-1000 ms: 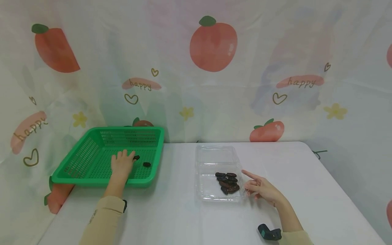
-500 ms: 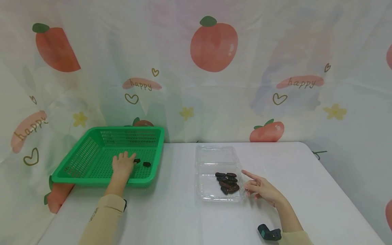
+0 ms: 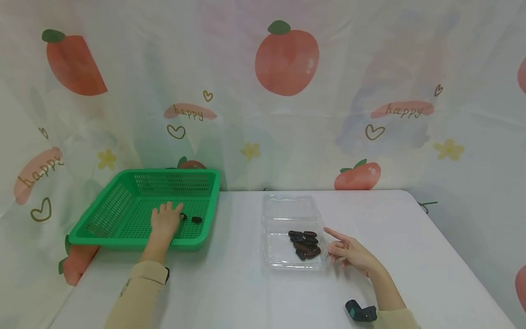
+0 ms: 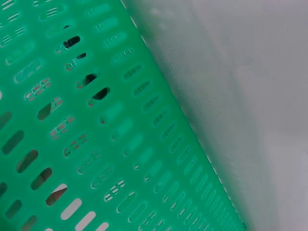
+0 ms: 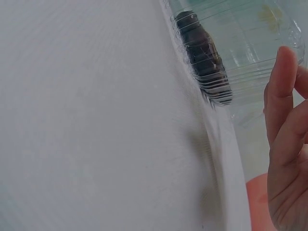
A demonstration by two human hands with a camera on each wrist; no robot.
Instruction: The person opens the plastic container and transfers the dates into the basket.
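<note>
In the head view my left hand (image 3: 164, 221) reaches down into the green basket (image 3: 215, 192). Its fingers grip a dark date (image 3: 183, 216), which shows beside the thumb and is partly covered. Another date (image 3: 197, 220) lies just right of it on the basket floor. Through the slots in the left wrist view, dark pieces of dates (image 4: 101, 93) appear. My right hand (image 3: 353, 256) rests at the right side of a clear plastic clamshell box (image 3: 277, 256), index finger extended along the edge, fingertips right at its wall. Several dates (image 3: 304, 244) lie in the box.
The hinged lid (image 3: 289, 208) of the box stands open toward the back. A black device (image 3: 361, 311) sits at the right wrist. Behind the white table (image 3: 242, 292) hangs a fruit-printed cloth (image 3: 230, 68), close to the basket's far rim.
My left hand has shifted slightly right, and the date at its thumb has moved a little toward me. The right hand and the box hold their places.
</note>
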